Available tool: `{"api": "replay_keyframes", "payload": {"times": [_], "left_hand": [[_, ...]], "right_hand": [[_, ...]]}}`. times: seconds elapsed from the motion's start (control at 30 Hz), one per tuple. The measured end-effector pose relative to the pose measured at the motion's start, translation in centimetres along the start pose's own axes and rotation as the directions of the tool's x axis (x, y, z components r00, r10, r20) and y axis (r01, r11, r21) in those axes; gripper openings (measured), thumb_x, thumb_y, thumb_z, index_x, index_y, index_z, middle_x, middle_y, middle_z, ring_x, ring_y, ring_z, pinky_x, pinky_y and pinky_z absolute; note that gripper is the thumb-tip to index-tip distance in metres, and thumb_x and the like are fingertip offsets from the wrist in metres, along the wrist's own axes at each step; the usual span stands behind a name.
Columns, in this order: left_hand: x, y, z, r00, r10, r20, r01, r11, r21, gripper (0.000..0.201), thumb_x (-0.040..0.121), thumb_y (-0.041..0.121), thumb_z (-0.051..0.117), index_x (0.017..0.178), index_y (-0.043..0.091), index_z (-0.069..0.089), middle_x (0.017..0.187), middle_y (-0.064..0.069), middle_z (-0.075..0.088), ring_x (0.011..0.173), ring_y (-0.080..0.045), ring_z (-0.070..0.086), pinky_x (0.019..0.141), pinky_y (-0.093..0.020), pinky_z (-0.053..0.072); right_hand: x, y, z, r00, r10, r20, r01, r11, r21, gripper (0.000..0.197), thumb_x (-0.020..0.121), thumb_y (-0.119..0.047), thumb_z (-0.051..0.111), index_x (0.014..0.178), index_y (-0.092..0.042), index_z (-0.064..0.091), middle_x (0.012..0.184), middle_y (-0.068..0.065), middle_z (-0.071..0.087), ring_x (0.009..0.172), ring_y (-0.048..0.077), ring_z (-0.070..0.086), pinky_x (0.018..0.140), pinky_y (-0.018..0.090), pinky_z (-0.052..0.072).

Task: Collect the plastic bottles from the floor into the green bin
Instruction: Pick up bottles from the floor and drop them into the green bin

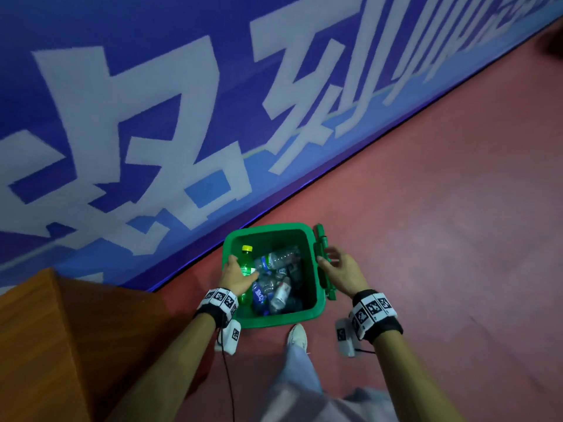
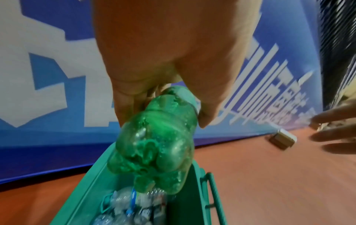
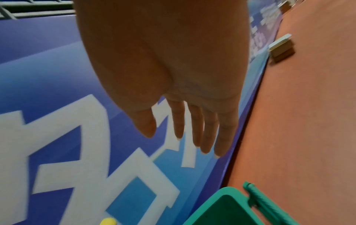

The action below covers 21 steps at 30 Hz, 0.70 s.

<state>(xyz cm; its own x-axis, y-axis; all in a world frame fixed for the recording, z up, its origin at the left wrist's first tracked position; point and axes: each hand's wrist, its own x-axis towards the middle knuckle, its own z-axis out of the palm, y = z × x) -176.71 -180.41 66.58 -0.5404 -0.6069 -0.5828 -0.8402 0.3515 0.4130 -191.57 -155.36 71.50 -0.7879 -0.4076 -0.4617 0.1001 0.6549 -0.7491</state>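
The green bin (image 1: 268,229) stands on the red floor by the blue wall, with several clear plastic bottles (image 1: 278,258) piled inside. My left hand (image 1: 235,274) grips a green bottle (image 2: 154,144) with a yellow cap (image 1: 247,248) over the bin's left half, its base pointing down at the pile. My right hand (image 1: 333,263) hovers open, fingers (image 3: 204,134) straight, above the bin's right rim and its handle (image 1: 322,260), holding nothing.
A blue banner wall (image 1: 152,117) with white characters runs along the far side of the bin. An orange wooden box (image 1: 45,345) sits at my left. A small wooden block (image 3: 281,47) lies farther along the wall. My shoe (image 1: 297,335) is just behind the bin.
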Motion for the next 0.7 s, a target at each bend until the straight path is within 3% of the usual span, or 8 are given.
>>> {"api": "replay_keyframes", "payload": {"times": [0.07,0.13,0.27,0.37,0.43,0.47,0.6,0.7], "left_hand": [[1.7,0.6,1.6,0.998,-0.009,0.057,0.004,0.995,0.097,0.095,0.085,0.043,0.078,0.151,0.0,0.026,0.152,-0.02,0.041,0.138,-0.036,0.044,0.112,-0.039,0.041],[2.7,1.3,3.0,0.996,-0.013,0.093,-0.006,0.98,0.2,0.096,0.085,0.045,0.077,0.152,0.0,0.025,0.155,-0.018,0.037,0.14,-0.035,0.043,0.112,-0.039,0.041],[1.8,5.3,5.4,0.973,0.132,0.19,-0.174,0.959,0.225,0.068,0.087,0.034,0.075,0.14,0.004,0.045,0.14,-0.017,0.052,0.125,-0.034,0.057,0.102,-0.036,0.045],[-1.8,10.1,7.2,0.892,0.355,0.279,-0.406,0.901,0.15,0.037,0.089,0.026,0.073,0.12,0.011,0.061,0.112,-0.009,0.071,0.1,-0.026,0.069,0.094,-0.036,0.053],[-6.1,14.0,8.5,0.781,0.529,0.332,-0.577,0.815,0.059,0.024,0.09,0.022,0.073,0.112,0.016,0.065,0.098,-0.002,0.073,0.08,-0.013,0.067,0.086,-0.032,0.056],[-8.7,15.9,9.2,0.706,0.617,0.348,-0.663,0.748,0.017,0.021,0.09,0.022,0.074,0.11,0.02,0.066,0.095,0.002,0.073,0.078,-0.008,0.067,0.084,-0.029,0.057],[-19.8,22.4,12.3,0.381,0.841,0.383,-0.878,0.459,-0.134,0.018,0.092,0.019,0.074,0.108,0.023,0.067,0.097,0.01,0.073,0.088,-0.002,0.069,0.083,-0.017,0.054],[-29.0,25.6,15.3,0.165,0.903,0.397,-0.933,0.274,-0.234,0.019,0.093,0.021,0.073,0.111,0.021,0.067,0.101,0.011,0.072,0.093,-0.004,0.069,0.081,-0.022,0.055]], "right_hand": [[-0.9,2.5,-1.6,0.996,0.075,-0.046,-0.074,0.997,0.013,0.036,0.096,-0.035,0.065,0.126,-0.016,0.063,0.119,0.008,0.068,0.099,0.021,0.068,0.087,0.038,0.056],[-2.3,4.9,-3.5,0.984,0.134,-0.114,-0.132,0.991,0.024,0.038,0.097,-0.039,0.064,0.128,-0.016,0.062,0.124,0.009,0.066,0.107,0.022,0.065,0.09,0.037,0.054],[-6.2,8.6,-7.7,0.931,0.239,-0.274,-0.211,0.969,0.128,0.036,0.098,-0.038,0.063,0.126,-0.016,0.063,0.124,0.009,0.067,0.113,0.024,0.065,0.096,0.042,0.054],[-10.5,10.5,-10.7,0.885,0.292,-0.363,-0.212,0.946,0.244,0.036,0.098,-0.035,0.063,0.128,-0.015,0.062,0.124,0.009,0.067,0.111,0.023,0.064,0.09,0.036,0.054],[-14.1,11.7,-12.5,0.854,0.297,-0.427,-0.173,0.936,0.306,0.037,0.098,-0.035,0.064,0.129,-0.014,0.062,0.123,0.008,0.067,0.111,0.021,0.065,0.088,0.031,0.051],[-16.2,12.4,-13.4,0.837,0.293,-0.462,-0.146,0.934,0.327,0.038,0.098,-0.036,0.064,0.129,-0.015,0.062,0.123,0.007,0.067,0.111,0.02,0.065,0.09,0.032,0.052],[-25.9,15.3,-16.3,0.75,0.267,-0.605,-0.068,0.941,0.332,0.044,0.096,-0.044,0.064,0.133,-0.02,0.058,0.128,0.001,0.064,0.115,0.015,0.062,0.1,0.036,0.051],[-34.0,17.9,-17.6,0.652,0.265,-0.71,-0.035,0.947,0.32,0.045,0.097,-0.044,0.064,0.134,-0.02,0.057,0.131,0.0,0.063,0.116,0.014,0.061,0.1,0.035,0.05]]}}
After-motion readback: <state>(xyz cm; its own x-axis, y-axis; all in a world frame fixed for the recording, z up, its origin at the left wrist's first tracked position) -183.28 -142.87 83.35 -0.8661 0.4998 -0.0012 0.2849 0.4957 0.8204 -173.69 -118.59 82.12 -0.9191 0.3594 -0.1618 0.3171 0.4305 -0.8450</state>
